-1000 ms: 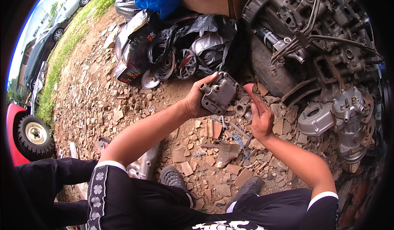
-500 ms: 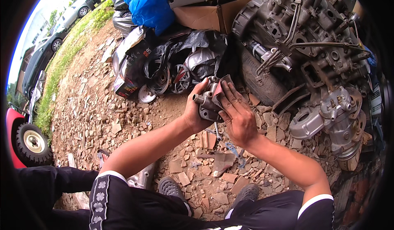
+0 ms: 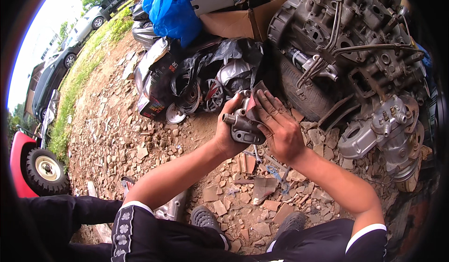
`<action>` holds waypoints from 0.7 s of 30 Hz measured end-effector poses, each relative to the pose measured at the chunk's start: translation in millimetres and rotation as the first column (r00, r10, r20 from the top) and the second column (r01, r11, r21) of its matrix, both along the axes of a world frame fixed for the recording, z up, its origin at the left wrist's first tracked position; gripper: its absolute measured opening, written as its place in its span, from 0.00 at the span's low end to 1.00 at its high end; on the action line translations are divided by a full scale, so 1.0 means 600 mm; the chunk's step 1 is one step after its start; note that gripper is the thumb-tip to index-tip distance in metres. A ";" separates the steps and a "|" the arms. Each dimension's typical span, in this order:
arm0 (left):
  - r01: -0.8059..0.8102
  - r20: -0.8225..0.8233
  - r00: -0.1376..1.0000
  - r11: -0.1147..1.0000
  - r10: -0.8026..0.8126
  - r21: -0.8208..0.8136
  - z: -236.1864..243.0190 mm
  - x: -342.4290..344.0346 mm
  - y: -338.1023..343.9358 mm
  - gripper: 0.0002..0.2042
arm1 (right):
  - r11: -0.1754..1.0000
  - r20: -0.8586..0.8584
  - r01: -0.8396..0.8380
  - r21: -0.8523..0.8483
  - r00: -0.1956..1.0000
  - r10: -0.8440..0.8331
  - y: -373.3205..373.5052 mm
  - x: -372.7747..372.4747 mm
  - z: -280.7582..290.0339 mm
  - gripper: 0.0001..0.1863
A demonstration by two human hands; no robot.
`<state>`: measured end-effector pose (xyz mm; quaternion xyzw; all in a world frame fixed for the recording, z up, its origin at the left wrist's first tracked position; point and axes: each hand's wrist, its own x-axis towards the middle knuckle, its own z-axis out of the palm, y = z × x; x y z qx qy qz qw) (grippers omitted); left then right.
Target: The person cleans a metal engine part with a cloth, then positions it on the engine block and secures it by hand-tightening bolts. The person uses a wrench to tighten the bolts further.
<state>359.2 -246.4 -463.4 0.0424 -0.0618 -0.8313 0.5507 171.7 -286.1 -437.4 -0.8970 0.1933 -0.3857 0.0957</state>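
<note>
My left hand grips a grey cast-metal engine part with short pipe stubs and a flange with holes. It is held up over the rubble, in front of my body. Against the part's right side, my right hand presses a reddish-brown folded sheet that looks like sandpaper. The fingers of that hand lie straight and together over the sheet. They hide the face of the part under it.
A large engine block with metal pipes fills the far right, beside a worn tyre. Black plastic bags, a blue bag and a cardboard box stand ahead. Wrenches lie on the broken-tile ground below my hands. Another person's dark-clothed leg is at left.
The whole view has shifted slightly, so everything sits a little further right and lower. The engine part is tilted a bit differently, with more of its flange showing. Both hands keep their hold.
</note>
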 end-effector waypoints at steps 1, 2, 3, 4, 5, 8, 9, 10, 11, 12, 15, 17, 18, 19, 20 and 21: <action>0.004 0.090 0.996 1.000 -0.004 0.002 -0.003 0.002 0.003 0.36 | 0.999 -0.032 -0.051 0.003 0.998 0.051 0.012 -0.003 -0.006 0.29; 0.006 0.180 0.984 1.000 -0.007 0.004 -0.006 0.004 0.013 0.36 | 0.995 -0.064 -0.103 0.008 0.993 0.103 0.040 -0.010 -0.017 0.29; 0.001 0.297 0.955 1.000 0.001 -0.008 0.022 0.020 0.018 0.36 | 0.987 -0.069 -0.162 -0.005 0.984 0.161 0.058 -0.002 -0.014 0.29; 0.016 0.388 0.922 1.000 -0.009 -0.014 0.030 0.021 0.018 0.35 | 0.969 -0.096 -0.240 0.060 0.965 0.245 0.074 -0.007 -0.024 0.30; -0.057 0.494 0.867 0.998 0.066 -0.033 0.035 0.024 0.014 0.36 | 0.960 -0.176 -0.277 0.044 0.944 0.280 0.071 -0.016 -0.026 0.31; -0.131 0.419 0.903 0.990 0.098 0.052 0.039 0.035 0.030 0.40 | 0.942 0.067 -0.288 0.173 0.958 0.280 0.071 -0.023 -0.044 0.28; -0.156 0.431 0.895 0.986 0.117 0.055 0.041 0.031 0.031 0.40 | 0.934 0.175 -0.294 0.202 0.949 0.261 0.074 -0.030 -0.037 0.26; -0.126 0.439 0.892 0.992 0.106 0.015 0.043 0.028 0.033 0.40 | 0.912 0.253 -0.321 0.253 0.932 0.258 0.077 -0.036 -0.042 0.24; -0.094 0.447 0.889 0.995 0.095 -0.025 0.043 0.026 0.038 0.40 | 0.887 0.328 -0.349 0.301 0.912 0.248 0.080 -0.041 -0.047 0.24; -0.075 0.420 0.905 0.997 0.069 -0.002 0.044 0.033 0.038 0.40 | 0.839 0.410 -0.385 0.385 0.886 0.218 0.079 -0.038 -0.046 0.23; -0.031 0.313 0.950 0.999 0.017 0.040 0.044 0.048 0.038 0.39 | 0.663 0.615 -0.476 0.578 0.788 0.029 0.079 -0.027 -0.042 0.23; -0.031 0.210 0.977 0.999 0.022 0.038 0.043 0.039 0.036 0.39 | 0.547 0.690 -0.509 0.664 0.699 -0.187 0.074 -0.020 -0.027 0.23; -0.136 0.351 0.933 0.981 0.080 0.139 0.055 0.024 0.036 0.40 | 0.460 0.750 -0.599 0.656 0.584 -0.310 0.065 -0.013 -0.023 0.20; -0.106 0.350 0.935 0.988 0.060 0.112 0.058 0.019 0.034 0.41 | 0.406 0.787 -0.674 0.617 0.526 -0.323 0.058 -0.021 -0.014 0.19; -0.074 0.351 0.936 0.994 0.040 0.086 0.058 0.016 0.033 0.41 | 0.344 0.796 -0.727 0.594 0.469 -0.382 0.051 -0.024 -0.003 0.19; -0.045 0.351 0.936 0.997 0.022 0.058 0.060 0.012 0.033 0.41 | 0.284 0.796 -0.777 0.561 0.414 -0.441 0.043 -0.026 0.010 0.18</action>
